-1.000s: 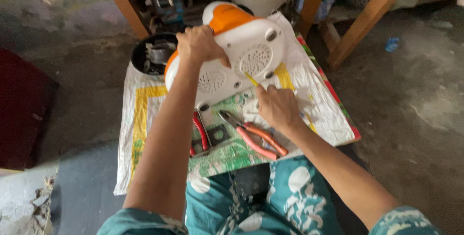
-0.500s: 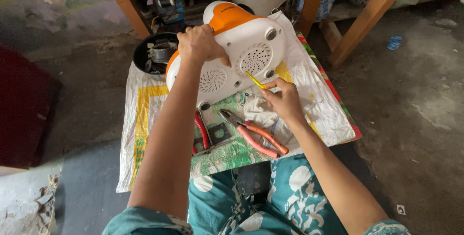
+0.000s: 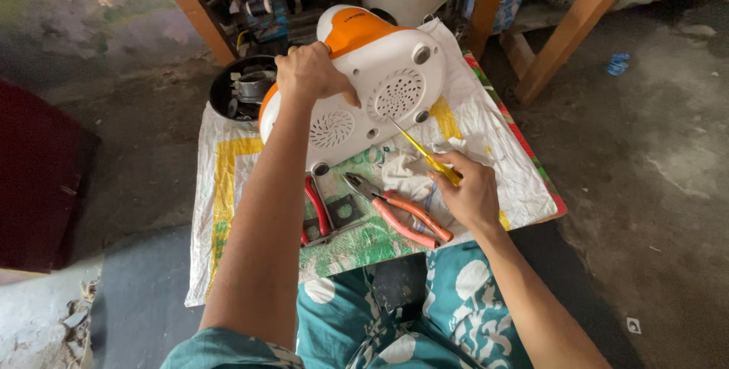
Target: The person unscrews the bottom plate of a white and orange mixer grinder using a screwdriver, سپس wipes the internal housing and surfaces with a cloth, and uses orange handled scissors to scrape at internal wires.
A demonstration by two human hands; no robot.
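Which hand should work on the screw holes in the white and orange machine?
Probably the right hand: it holds the yellow screwdriver, whose tip meets the white and orange machine by a vent. The left hand grips the machine's edge.

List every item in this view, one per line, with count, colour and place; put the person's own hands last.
appliance: one, white with orange trim, underside up on the sack.
screwdriver: one, yellow handle, tip at the appliance's base.
pliers: one, orange handles, on the sack near the right hand.
red-handled tool: one, red, left of the pliers.
rag: one, white, under the screwdriver.
woven sack: one, white with yellow and green print, covering the low table.
bowl of parts: one, dark, behind the sack at left.
wooden legs: several, brown, at the back.
left hand: gripping the appliance's edge.
right hand: holding the screwdriver.
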